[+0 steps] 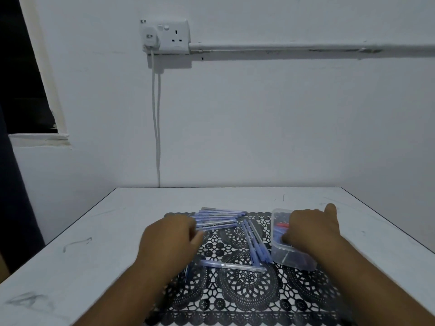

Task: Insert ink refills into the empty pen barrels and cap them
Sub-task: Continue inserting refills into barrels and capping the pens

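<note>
A pile of blue pen barrels [219,218] lies side by side at the far edge of a black lace mat [247,292]. My left hand [169,234] reaches over the pile's left ends, its fingertips touching them and the fingers loosely bent. Another bunch of blue pens [255,243] lies slanted mid-mat, and a single pen [233,265] lies crosswise in front of it. My right hand [310,229] dips its fingers into a clear plastic box [289,255] holding small red and blue parts. Those fingers are hidden, so any hold is unseen.
The mat lies on a white table [94,243] set against a white wall. A blue piece [188,271] shows beside my left forearm. A wall socket [164,36] with a hanging cable [156,118] sits above the table's far edge.
</note>
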Motion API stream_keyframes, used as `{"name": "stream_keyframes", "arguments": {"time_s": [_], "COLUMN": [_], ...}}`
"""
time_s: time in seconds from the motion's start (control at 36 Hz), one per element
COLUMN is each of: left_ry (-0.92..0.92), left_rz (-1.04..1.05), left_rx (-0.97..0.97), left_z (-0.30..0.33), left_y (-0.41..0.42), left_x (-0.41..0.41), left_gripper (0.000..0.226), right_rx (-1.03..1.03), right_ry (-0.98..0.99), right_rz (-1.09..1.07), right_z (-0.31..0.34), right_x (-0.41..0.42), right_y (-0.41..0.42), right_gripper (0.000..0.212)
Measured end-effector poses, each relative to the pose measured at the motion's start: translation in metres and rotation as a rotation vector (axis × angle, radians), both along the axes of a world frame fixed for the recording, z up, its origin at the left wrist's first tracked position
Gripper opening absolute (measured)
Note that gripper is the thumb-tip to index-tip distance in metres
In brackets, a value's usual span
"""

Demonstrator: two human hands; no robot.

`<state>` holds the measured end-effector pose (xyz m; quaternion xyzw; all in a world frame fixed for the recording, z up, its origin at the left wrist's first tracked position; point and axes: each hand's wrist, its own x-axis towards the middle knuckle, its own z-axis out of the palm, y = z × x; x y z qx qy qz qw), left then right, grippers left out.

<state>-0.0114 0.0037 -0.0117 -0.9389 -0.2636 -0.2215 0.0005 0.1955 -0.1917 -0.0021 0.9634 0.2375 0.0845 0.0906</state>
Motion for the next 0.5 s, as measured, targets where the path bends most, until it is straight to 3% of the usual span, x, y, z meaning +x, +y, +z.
{"name": "stream_keyframes", "arguments": {"time_s": [0.08,0.17,0.33,0.5], "left_ry": [0.024,0.189,0.270,0.155], "left_rz": [-0.309,-0.520,-0.585,-0.531], "left_rx": [-0.085,0.005,0.025,0.037], "left_z": [-0.002,-0.014,-0.021,-0.022], "left_y": [-0.016,-0.025,-0.029,-0.026], "left_x": [0.002,0.009,0.014,0.015], "left_gripper": [0.030,0.034,0.030,0.023], "right_rx": [-0.026,-0.025,-0.022,-0.057], "right_ry": [0.007,0.013,0.000,-0.004], "right_rz": [0.013,0.017,0.023,0.031], "right_z": [-0.001,-0.003,-0.004,-0.001], "right_x": [0.000,0.001,0.003,0.001], "right_y": [0.002,0.002,0.002,0.002], "right_gripper": [0.018,0.015,0.012,0.013]}}
